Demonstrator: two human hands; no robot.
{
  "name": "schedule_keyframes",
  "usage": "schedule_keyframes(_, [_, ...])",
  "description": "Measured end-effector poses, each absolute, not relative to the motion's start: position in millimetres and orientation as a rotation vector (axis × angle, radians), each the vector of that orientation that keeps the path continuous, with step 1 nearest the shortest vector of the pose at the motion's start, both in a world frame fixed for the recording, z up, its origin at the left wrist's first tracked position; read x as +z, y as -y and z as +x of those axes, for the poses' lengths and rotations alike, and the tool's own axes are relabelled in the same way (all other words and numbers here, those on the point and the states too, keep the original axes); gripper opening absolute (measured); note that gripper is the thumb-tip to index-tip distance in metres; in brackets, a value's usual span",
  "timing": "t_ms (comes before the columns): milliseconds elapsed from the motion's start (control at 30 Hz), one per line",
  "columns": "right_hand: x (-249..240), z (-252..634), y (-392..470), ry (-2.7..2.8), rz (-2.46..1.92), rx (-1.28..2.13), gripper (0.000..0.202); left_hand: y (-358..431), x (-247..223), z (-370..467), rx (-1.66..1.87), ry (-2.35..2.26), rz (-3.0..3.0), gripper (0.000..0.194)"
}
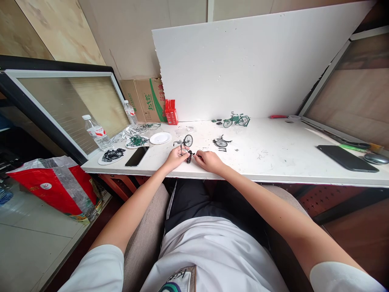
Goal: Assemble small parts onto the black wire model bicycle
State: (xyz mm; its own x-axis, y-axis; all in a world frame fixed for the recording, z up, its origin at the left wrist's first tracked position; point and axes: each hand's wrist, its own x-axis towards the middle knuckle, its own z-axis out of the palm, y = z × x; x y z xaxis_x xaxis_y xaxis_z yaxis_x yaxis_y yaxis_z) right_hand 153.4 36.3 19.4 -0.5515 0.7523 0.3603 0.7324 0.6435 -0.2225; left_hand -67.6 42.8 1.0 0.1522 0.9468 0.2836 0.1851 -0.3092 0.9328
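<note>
My left hand [175,159] pinches the frame of a partly built miniature bicycle [188,141] near the table's front edge. Its single spoked wheel and the handlebars point away from me, and black parts sit at the near end. From the right, my right hand [209,161] closes its fingertips on a small black part at that near end; its exact shape is too small to tell. Beyond my right hand lie a loose wheel with a black fender [221,142] and a few tiny black pieces [222,149]. Farther back stands a complete green miniature bicycle [236,120].
At left are plates with black parts [113,155] and green parts [136,140], an empty white plate [160,138], a phone [137,156] and water bottles [97,133]. A red box [172,112] stands behind. Another phone [346,158] and a mouse [376,158] lie right.
</note>
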Motion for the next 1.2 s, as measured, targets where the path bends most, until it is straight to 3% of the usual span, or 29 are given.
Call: schedule_keyframes(1200, [19.8,153.4,-36.2,2.451,-1.177,0.075,0.037,-38.1,4.3,-64.9,1.238,-1.172,1.735,0.033])
